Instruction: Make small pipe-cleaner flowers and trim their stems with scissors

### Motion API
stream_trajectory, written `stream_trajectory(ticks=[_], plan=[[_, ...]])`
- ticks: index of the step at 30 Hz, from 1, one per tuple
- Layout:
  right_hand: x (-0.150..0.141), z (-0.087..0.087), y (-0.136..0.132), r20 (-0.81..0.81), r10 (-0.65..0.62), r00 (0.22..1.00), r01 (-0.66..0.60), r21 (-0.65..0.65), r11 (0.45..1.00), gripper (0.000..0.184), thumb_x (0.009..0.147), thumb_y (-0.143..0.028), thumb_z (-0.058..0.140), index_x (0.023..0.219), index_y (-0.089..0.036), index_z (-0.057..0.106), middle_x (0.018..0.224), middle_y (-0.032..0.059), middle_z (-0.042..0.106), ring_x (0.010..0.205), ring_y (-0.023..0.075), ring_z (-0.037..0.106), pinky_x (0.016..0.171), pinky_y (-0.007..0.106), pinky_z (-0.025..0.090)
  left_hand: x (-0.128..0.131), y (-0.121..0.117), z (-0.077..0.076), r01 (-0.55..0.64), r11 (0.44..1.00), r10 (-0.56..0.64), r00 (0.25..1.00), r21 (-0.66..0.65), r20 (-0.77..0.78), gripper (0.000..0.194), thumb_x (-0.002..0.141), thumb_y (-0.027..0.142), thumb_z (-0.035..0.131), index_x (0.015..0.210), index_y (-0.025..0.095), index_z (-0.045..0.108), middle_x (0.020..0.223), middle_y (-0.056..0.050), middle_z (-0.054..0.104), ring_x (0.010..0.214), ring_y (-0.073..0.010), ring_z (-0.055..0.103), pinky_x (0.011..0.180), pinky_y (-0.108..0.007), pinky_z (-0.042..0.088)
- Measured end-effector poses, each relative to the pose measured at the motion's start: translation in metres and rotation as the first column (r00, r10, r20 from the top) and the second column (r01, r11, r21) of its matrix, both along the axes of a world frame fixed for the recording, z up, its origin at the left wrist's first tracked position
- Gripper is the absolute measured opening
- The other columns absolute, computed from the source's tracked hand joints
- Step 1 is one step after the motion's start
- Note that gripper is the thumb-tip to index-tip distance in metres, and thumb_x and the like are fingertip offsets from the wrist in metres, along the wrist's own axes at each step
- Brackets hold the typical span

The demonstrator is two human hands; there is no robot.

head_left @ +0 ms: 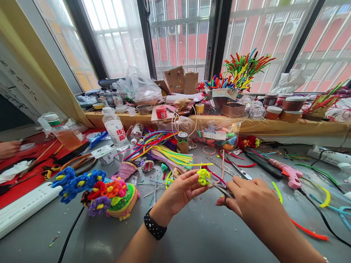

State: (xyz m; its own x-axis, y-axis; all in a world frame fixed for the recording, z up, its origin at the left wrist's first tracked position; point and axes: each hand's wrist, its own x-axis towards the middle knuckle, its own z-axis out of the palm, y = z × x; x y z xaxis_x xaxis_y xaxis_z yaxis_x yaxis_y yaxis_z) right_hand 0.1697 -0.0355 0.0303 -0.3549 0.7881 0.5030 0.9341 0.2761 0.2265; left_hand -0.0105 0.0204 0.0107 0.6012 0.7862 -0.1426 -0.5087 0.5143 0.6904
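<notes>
At the far left another person's hand shows over a red cloth, and a long white bar lies slantwise below it. Next come fuzzy blue flowers, with red, orange and purple ones beside a round, multicoloured piece on the grey table. Behind, a bundle of coloured fuzzy stems fans out near a can. In front of it my left hand (the one with the dotted black wristband) pinches a small yellow-green fuzzy flower between thumb and fingers, held up above the table. From its right, the scissors point in, tips at the flower's edge; my right hand is closed around their handles. Farther right lie a pink glue gun and, nearer me, a red fuzzy stem.
</notes>
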Motion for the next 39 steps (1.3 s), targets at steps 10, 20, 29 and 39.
stream_trajectory(ticks=[10, 20, 29, 39], plan=[[-0.006, 0.002, -0.003, 0.054, -0.144, 0.988, 0.148, -0.074, 0.986, 0.03, 0.07, -0.049, 0.055, 0.069, -0.019, 0.056, 0.06, -0.0001, 0.056, 0.055, 0.0159, 0.051, 0.054, 0.028, 0.023, 0.003, -0.001, 0.0, -0.134, 0.991, 0.136, 0.985, 0.024, -0.109, 0.022, 0.059, 0.015, 0.069, 0.079, 0.014, 0.062, 0.083, -0.002, 0.066, 0.075, -0.0124, 0.061, 0.076, -0.024, 0.046], [-0.011, 0.006, -0.006, 0.066, -0.187, 0.98, 0.196, -0.167, 0.966, 0.028, 0.064, -0.045, 0.063, 0.062, -0.017, 0.059, 0.059, 0.0007, 0.059, 0.053, 0.0168, 0.053, 0.057, 0.029, 0.024, 0.006, -0.003, 0.002, -0.169, 0.982, 0.184, 0.956, 0.084, -0.228, 0.019, 0.057, 0.015, 0.07, 0.075, 0.013, 0.064, 0.076, -0.001, 0.066, 0.068, -0.0104, 0.06, 0.068, -0.02, 0.047], [-0.007, -0.002, -0.002, 0.07, -0.13, 0.989, 0.14, -0.162, 0.977, 0.028, 0.07, -0.043, 0.058, 0.059, -0.016, 0.059, 0.056, 0.0013, 0.06, 0.05, 0.0152, 0.052, 0.057, 0.03, 0.023, 0.008, -0.005, 0.004, -0.186, 0.975, 0.213, 0.939, 0.123, -0.269, 0.022, 0.055, 0.017, 0.071, 0.076, 0.014, 0.066, 0.076, -0.002, 0.066, 0.069, -0.0116, 0.06, 0.07, -0.023, 0.046], [-0.01, -0.003, -0.01, 0.047, -0.142, 0.989, 0.147, -0.15, 0.978, 0.024, 0.073, -0.026, 0.057, 0.051, -0.016, 0.059, 0.05, 0.0014, 0.058, 0.046, 0.0135, 0.05, 0.053, 0.027, 0.021, 0.01, -0.004, 0.002, -0.189, 0.974, 0.218, 0.926, 0.121, -0.309, 0.021, 0.054, 0.02, 0.072, 0.072, 0.013, 0.065, 0.076, -0.003, 0.066, 0.07, -0.0134, 0.06, 0.069, -0.025, 0.047]])
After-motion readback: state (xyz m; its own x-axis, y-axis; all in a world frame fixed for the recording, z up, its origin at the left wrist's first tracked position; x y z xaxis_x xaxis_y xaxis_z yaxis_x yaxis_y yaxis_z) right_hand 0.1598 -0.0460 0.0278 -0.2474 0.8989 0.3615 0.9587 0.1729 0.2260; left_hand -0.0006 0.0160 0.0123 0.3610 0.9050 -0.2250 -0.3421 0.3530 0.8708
